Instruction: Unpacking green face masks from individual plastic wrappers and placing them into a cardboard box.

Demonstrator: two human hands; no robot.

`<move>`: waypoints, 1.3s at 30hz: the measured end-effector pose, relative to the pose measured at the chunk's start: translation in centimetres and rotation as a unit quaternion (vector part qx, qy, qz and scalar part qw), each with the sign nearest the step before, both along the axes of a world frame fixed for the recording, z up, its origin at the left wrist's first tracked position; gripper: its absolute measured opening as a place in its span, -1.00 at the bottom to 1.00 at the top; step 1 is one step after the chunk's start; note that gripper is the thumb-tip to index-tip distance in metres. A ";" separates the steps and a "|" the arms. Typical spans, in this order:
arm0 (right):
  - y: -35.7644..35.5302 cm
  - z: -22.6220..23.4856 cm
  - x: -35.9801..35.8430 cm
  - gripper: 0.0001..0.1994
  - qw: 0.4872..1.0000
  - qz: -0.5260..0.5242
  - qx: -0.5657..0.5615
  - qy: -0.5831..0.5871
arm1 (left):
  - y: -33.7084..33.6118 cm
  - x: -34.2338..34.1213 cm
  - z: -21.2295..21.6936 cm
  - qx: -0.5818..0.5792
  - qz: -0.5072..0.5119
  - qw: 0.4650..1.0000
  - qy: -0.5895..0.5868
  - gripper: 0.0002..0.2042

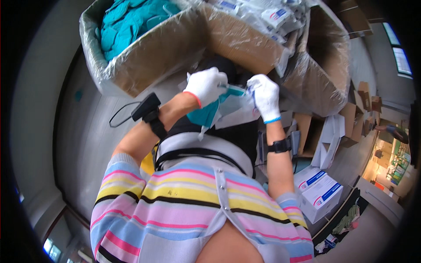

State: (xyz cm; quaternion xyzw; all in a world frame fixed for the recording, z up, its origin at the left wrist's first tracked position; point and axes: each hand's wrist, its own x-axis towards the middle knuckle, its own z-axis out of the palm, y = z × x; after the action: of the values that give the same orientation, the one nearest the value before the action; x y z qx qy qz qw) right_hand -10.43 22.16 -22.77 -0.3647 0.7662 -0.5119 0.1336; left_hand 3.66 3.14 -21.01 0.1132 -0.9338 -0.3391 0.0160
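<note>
Teal cloth piece is hanging between gloved left hand and right hand, long axis slanting down leftward; left is lying nearer, seemingly pinching its upper end. Right is pinching clear plastic bag; blur is hiding whether cloth is sitting inside. Beyond, plastic-lined carton is holding teal pieces, neighbouring carton is holding white packets.

You wear a buttoned, multicoloured striped knit top, a coral-edged white knit left glove, a blue-edged white right glove, and black wrist straps, the left bearing a black box.
</note>
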 end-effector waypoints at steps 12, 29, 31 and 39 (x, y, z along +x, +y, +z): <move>1.2 2.9 -6.9 -0.78 0.986 -0.114 0.019 -0.123 | -10.4 5.3 1.3 0.311 0.332 0.850 0.268 -0.91; -9.2 12.3 -20.7 -0.62 0.892 -0.376 0.097 0.230 | -6.7 6.9 -1.9 0.315 0.303 0.888 0.140 -0.94; -7.0 8.9 -14.2 -0.86 0.987 -0.111 -0.119 -0.020 | -6.1 5.7 -1.0 0.324 0.254 0.903 0.120 -0.96; -5.3 4.9 4.2 -0.65 0.993 0.080 0.033 -0.080 | -3.4 3.4 2.0 0.218 0.133 0.962 0.095 -0.95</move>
State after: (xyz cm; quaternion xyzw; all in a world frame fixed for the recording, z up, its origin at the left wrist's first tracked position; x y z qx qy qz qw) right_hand -6.24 16.81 -17.84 -0.3781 0.7376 -0.5020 0.2470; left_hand 7.06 -0.29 -18.96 0.2044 -0.8082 -0.5381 0.1244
